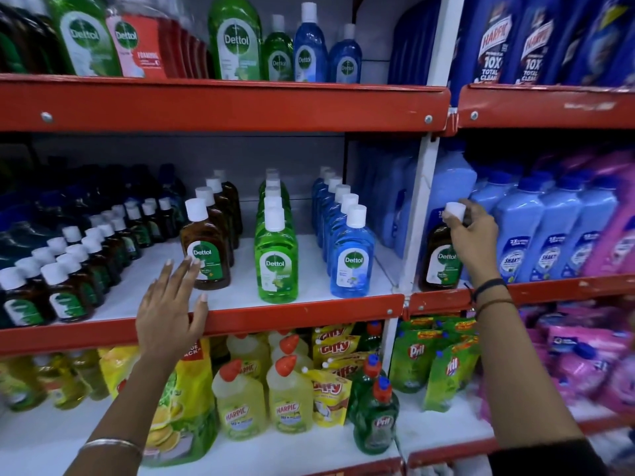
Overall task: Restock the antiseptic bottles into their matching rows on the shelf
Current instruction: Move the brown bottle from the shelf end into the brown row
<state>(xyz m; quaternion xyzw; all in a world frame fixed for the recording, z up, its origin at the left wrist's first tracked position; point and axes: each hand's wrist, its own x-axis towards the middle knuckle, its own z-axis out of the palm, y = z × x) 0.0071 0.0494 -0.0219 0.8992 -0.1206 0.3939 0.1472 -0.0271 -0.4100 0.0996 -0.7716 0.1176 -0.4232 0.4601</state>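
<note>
Pinching the brown bottle by its cap, right hand fingers; left hand fingers spread, empty.

Single head view, wide-angle, worn on person's head. Faces forward and slightly down, close to shelf. Middle tier at centre, upper tier at top edge, lower tier below. Forearms enter from bottom edge. White upright splits left and right bays.

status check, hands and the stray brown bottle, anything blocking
Right hand gripping stray brown bottle by its cap, right bay. Left hand open at shelf lip, touching front of brown row. Nothing blocking.
</note>
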